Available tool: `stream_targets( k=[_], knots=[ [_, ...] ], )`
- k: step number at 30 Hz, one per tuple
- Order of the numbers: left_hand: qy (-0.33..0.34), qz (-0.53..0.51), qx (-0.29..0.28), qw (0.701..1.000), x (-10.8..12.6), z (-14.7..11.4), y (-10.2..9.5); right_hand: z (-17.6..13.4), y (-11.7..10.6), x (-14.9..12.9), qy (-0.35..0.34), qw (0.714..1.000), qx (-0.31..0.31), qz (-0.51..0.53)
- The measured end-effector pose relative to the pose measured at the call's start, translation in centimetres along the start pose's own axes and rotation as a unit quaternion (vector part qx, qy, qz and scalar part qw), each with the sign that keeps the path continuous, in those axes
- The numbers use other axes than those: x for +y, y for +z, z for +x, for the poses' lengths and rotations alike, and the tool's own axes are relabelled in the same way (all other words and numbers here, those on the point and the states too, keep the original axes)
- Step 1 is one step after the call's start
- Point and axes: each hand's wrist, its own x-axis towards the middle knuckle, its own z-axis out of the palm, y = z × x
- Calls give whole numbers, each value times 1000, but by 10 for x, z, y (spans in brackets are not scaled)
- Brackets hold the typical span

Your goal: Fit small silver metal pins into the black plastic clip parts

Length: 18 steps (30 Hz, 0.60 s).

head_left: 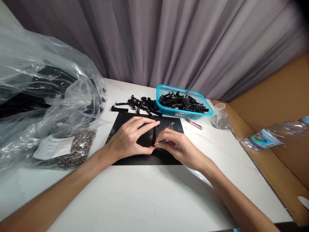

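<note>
Evidently light and rigid, the slim black plastic part (pixel 154 135) stood lengthwise between the fingers of the left hand (pixel 127 137), just above the black mat (pixel 142 160) on the worktop (pixel 135 196). Its narrow body seemed likely to roll or twist if pinched mid-length, and its thin features could probably snap under a hard squeeze; the two ends looked the safer hold. The left fingers gripped it that way, thumb at the near end and index finger reaching over the far one, the palm arched beside it. The right hand (pixel 177 145) came in from the other side, wrist low, its fingers closed on a thin metal tool (pixel 163 141), possibly tweezers, with the tip at the part's near end. Tiny metal pieces (pixel 169 125) lay loose beyond.
</note>
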Motion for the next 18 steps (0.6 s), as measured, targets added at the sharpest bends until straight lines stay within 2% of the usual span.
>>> stream_targets(
  k=[6, 10, 15, 18],
  knots=[
    [-1, -13, -9, 1000, 1, 1, 1, 3, -4, 7, 40, 998, -18, 52],
    [-5, -22, -4, 1000, 0, 1, 1, 3, -1, 11, 79, 993, -4, 89],
    [-1, -56, 7, 998, 0, 0, 2, 4, 9, 14, 157, 965, 14, 209],
    [0, -60, 12, 998, 3, -1, 2, 5, 12, 11, 165, 955, 36, 243]
  ],
)
